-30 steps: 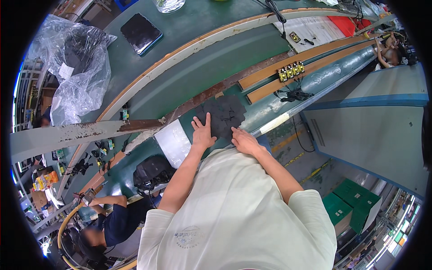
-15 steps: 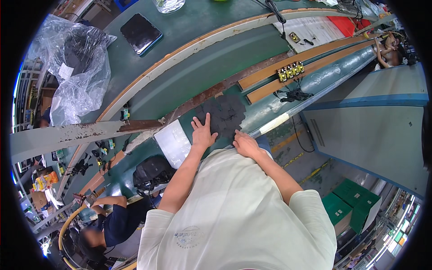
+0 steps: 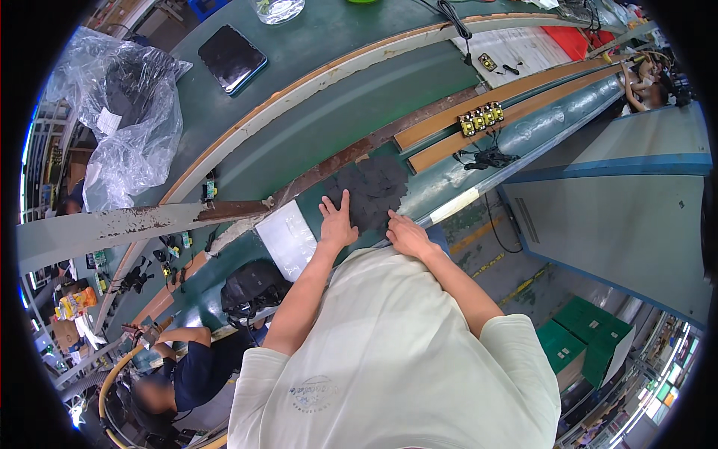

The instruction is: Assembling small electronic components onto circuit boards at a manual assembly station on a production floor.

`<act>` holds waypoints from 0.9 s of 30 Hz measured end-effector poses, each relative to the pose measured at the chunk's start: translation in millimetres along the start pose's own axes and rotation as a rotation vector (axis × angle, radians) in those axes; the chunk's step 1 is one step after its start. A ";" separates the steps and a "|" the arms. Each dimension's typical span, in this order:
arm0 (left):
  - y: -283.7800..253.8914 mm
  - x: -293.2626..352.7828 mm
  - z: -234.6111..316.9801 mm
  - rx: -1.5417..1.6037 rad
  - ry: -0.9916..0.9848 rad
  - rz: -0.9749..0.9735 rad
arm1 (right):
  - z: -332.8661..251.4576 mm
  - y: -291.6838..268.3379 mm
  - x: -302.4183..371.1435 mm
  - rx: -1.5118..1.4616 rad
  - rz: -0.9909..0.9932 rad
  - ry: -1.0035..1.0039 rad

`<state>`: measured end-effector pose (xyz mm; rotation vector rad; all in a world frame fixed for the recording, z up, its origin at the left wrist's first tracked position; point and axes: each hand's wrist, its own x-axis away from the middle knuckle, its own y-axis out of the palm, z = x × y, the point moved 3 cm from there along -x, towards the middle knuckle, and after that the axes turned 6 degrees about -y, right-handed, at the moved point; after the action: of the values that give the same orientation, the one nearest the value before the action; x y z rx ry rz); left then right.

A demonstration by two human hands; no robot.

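A spread of thin, dark grey pieces with ragged outlines point(image 3: 372, 187) lies on the green bench right before me. My left hand point(image 3: 339, 226) rests at its left border, fingers spread, with the fingertips on the dark pieces. At the near right border is my right hand point(image 3: 408, 236), its fingers curled together and the tips touching the pieces. Whatever may be between those fingertips is too small to make out. Beside my left forearm lies a flat white sheet or packet point(image 3: 288, 238).
Two wooden strips point(image 3: 479, 112) run off to the right, bearing small yellow-black modules point(image 3: 481, 120) with black cables point(image 3: 488, 158). A phone point(image 3: 232, 60) and clear plastic bag point(image 3: 138, 120) lie at the far left. A black bag point(image 3: 254, 288) and a co-worker point(image 3: 198, 367) are at left.
My left thumb has drawn in toward the palm. My right hand has shifted very slightly; the dark pieces look much the same.
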<state>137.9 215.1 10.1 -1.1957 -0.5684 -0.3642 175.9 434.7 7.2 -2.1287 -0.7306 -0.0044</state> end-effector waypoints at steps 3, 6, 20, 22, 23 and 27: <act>-2.9 -0.4 -0.7 -0.017 0.005 -0.030 | -2.3 -0.8 2.8 -0.038 0.037 0.008; -7.5 0.7 -0.4 -0.025 0.008 -0.065 | -17.9 -22.1 0.7 -0.085 0.028 0.093; -6.3 -2.8 -1.6 -0.112 0.029 -0.076 | 21.6 -4.1 -5.6 -0.415 0.344 0.190; -4.5 -2.8 -2.4 -0.117 0.035 -0.060 | 21.5 -3.8 -9.6 -0.439 0.354 0.193; -4.9 -2.1 -1.9 -0.110 0.036 -0.053 | 22.6 -3.7 -12.0 -0.461 0.364 0.196; -7.2 -1.4 -0.2 -0.090 0.036 -0.050 | 27.4 -3.1 -24.4 -0.480 0.399 0.248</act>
<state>132.9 212.5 14.7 -1.2607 -0.5560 -0.4568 147.3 444.2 -14.0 -2.6374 -0.1546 -0.2459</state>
